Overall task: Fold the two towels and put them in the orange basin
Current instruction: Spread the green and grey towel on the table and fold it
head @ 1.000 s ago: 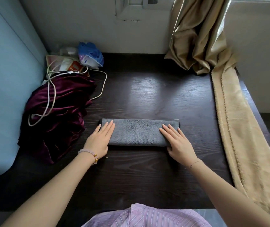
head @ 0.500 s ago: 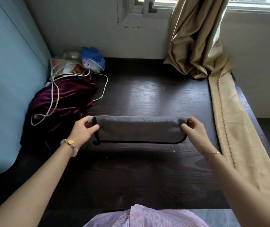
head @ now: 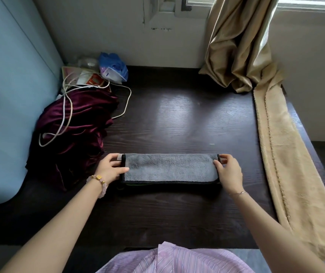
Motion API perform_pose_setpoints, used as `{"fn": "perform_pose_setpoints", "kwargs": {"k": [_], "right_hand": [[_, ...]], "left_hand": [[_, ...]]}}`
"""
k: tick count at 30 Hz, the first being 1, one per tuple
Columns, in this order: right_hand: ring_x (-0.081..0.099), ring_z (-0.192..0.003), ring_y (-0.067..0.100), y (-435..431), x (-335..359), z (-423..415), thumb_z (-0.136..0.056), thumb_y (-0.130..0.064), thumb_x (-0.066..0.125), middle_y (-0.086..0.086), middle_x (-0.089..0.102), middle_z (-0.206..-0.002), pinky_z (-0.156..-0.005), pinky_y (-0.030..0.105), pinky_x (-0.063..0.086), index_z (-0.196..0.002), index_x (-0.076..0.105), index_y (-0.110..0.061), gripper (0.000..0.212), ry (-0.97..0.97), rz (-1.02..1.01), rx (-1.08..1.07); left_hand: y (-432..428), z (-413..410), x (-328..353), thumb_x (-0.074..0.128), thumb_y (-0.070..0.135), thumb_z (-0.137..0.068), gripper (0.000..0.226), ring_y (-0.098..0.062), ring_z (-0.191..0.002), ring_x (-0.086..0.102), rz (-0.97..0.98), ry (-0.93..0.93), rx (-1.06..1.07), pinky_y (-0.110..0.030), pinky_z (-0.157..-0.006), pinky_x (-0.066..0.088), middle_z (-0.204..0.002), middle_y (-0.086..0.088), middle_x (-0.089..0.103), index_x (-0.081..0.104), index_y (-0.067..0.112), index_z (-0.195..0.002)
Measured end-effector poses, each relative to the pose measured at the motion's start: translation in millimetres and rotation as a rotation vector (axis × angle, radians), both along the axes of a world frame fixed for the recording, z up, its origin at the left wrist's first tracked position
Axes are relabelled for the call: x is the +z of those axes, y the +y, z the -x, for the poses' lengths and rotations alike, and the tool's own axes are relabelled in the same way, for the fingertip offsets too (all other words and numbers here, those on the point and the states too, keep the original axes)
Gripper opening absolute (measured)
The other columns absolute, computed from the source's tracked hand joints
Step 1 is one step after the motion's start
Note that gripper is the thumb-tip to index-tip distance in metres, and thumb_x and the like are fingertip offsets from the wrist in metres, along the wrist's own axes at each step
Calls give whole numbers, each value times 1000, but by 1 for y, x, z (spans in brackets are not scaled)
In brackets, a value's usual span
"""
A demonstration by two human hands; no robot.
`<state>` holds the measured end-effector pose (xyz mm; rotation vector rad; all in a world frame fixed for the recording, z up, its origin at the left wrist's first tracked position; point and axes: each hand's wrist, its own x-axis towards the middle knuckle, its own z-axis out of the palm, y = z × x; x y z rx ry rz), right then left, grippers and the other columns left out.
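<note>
A grey towel (head: 170,167) with black edging lies folded into a long narrow strip on the dark wooden table (head: 177,119). My left hand (head: 111,167) pinches the strip's left end, thumb on top. At the right end my right hand (head: 229,171) grips the towel in the same way. The towel rests flat on the table between both hands. No orange basin is in view, and no second towel can be told apart.
A heap of dark red velvet cloth (head: 73,134) with a white cable (head: 67,107) over it lies at the left. A blue bag (head: 114,68) and papers sit at the back left. A tan curtain (head: 242,46) and beige fleece strip (head: 287,158) run along the right.
The towel was pressed flat under both palms, then lifted by its ends, and now lies on the table again, folded narrower, with both hands still holding its ends.
</note>
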<state>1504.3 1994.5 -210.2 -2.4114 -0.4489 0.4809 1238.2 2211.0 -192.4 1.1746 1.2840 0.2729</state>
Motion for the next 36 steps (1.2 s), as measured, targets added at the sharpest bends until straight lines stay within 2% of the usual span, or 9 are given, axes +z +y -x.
{"fn": "perform_pose_setpoints", "kwargs": {"k": [9, 13, 16, 18, 21, 27, 31, 33, 36], "right_hand": [[58, -107, 25, -7, -2, 6, -91, -27, 59, 10, 59, -116, -93, 36, 42, -120, 58, -10, 34, 9, -9, 44], [58, -103, 23, -17, 0, 7, -90, -31, 59, 6, 63, -110, -89, 35, 42, -115, 62, -11, 32, 29, 16, 28], [60, -101, 20, -22, 0, 7, -87, -34, 64, 2, 66, -103, -89, 35, 44, -109, 64, -14, 30, 98, 24, 6], [59, -97, 18, -22, 2, 7, -85, -34, 66, -1, 65, -96, -85, 33, 43, -105, 65, -15, 28, 123, 18, -16], [57, -90, 14, -20, 5, 6, -82, -32, 69, -5, 63, -89, -81, 29, 41, -100, 65, -17, 24, 157, 18, -48], [58, -84, 14, -19, 9, 1, -80, -28, 72, -4, 65, -85, -75, 25, 38, -88, 66, -16, 16, 189, -38, -65], [60, -69, 17, -20, 3, -1, -82, -25, 70, -1, 65, -80, -80, 40, 52, -79, 58, -21, 13, 233, -106, -45], [59, -60, 15, -21, 0, -1, -85, -22, 67, -2, 63, -77, -81, 44, 53, -81, 55, -20, 13, 259, -112, -42], [61, -63, 13, -22, -7, -2, -87, -24, 64, -6, 63, -78, -84, 49, 53, -82, 53, -22, 13, 269, -109, -52]], "left_hand": [[-9, 3, -4, 76, -6, -68, 78, -20, -106, 55, -224, 107, -85, -34, -90, 48, -119, -7, 53, 41, 15, -134], [-17, 5, -4, 77, 14, -72, 56, -19, -112, 49, -698, 343, -261, -33, -96, 42, -120, -2, 52, 53, 18, -123], [-25, 13, -6, 78, 24, -72, 38, -11, -102, 47, -911, 293, -532, -25, -89, 36, -110, 6, 56, 64, 19, -107], [-30, 20, -11, 82, 28, -66, 42, -13, -100, 50, -1017, 295, -715, -30, -89, 42, -106, 7, 58, 65, 20, -103], [-34, 26, -19, 85, 17, -60, 48, -15, -101, 52, -1077, 329, -810, -36, -84, 52, -106, 2, 59, 64, 15, -103], [-36, 25, -20, 80, -3, -59, 45, -8, -97, 44, -1176, 284, -776, -28, -71, 55, -99, -2, 60, 63, 8, -99], [-37, 28, -24, 79, -6, -58, 44, -11, -95, 46, -1199, 290, -766, -29, -72, 56, -98, -2, 59, 63, 6, -97], [-39, 27, -24, 79, -6, -58, 41, -11, -92, 46, -1212, 300, -758, -29, -65, 57, -95, -1, 58, 63, 6, -94], [-40, 25, -23, 73, -3, -68, 23, -10, -88, 47, -1267, 305, -718, -27, -58, 57, -89, -2, 61, 66, 6, -89]]}}
